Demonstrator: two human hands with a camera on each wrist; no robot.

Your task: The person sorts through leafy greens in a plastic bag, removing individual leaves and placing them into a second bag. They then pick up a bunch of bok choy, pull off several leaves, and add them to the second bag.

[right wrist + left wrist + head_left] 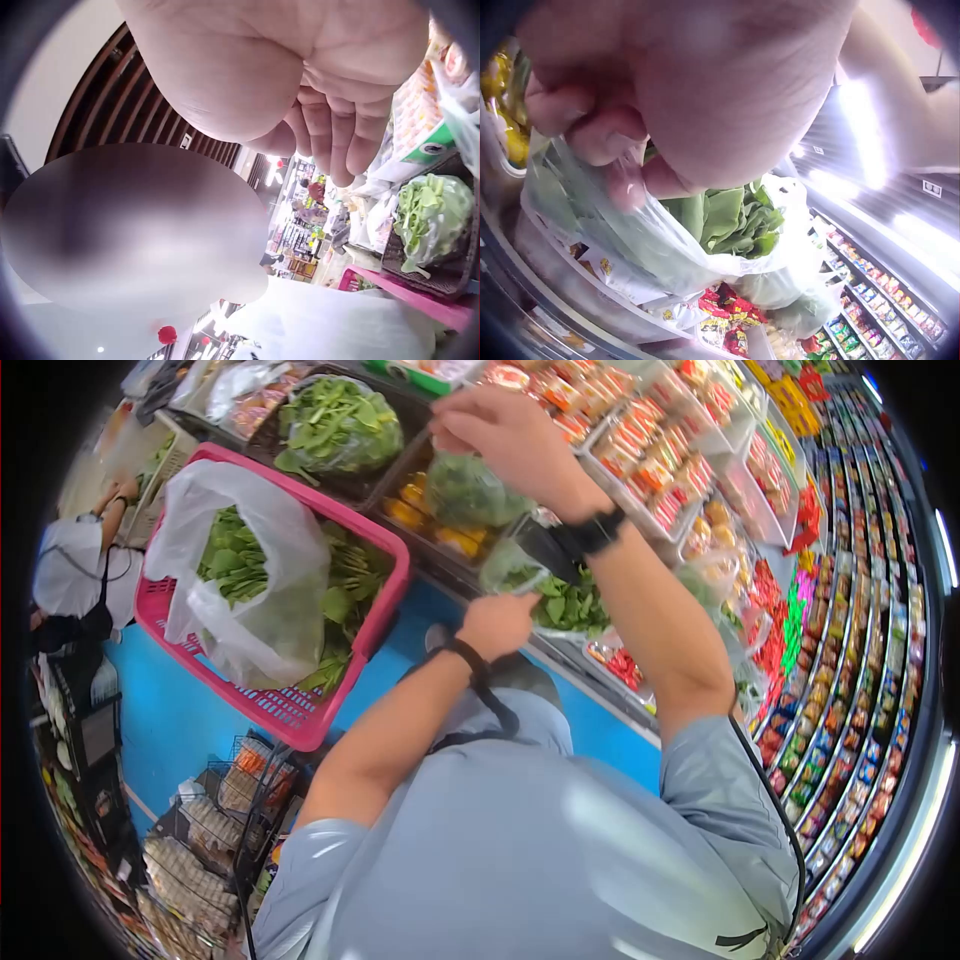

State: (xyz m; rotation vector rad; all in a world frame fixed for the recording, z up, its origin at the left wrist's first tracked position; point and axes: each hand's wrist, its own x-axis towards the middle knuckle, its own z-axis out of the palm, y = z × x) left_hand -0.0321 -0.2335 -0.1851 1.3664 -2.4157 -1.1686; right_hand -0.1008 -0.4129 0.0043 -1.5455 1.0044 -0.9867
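My left hand (pixel 495 626) pinches the rim of a clear plastic bag (pixel 630 232) between thumb and fingertips. Leafy greens (pixel 739 221) show in the bag's open mouth, and in the head view these greens (pixel 572 605) lie just past that hand. My right hand (pixel 515 452) is raised over the display, above a bagged bunch of dark greens (pixel 470 490). Its fingers (pixel 341 135) are loosely bent, with nothing in them.
A pink basket (pixel 392 565) on the left holds a white plastic bag (pixel 290 650) of greens and more loose leaves. Another bagged leafy bunch (pixel 340 425) sits in a dark crate. Packaged goods (pixel 655 455) and snack shelves (pixel 850 630) line the right. Another person's arm (pixel 113 510) shows far left.
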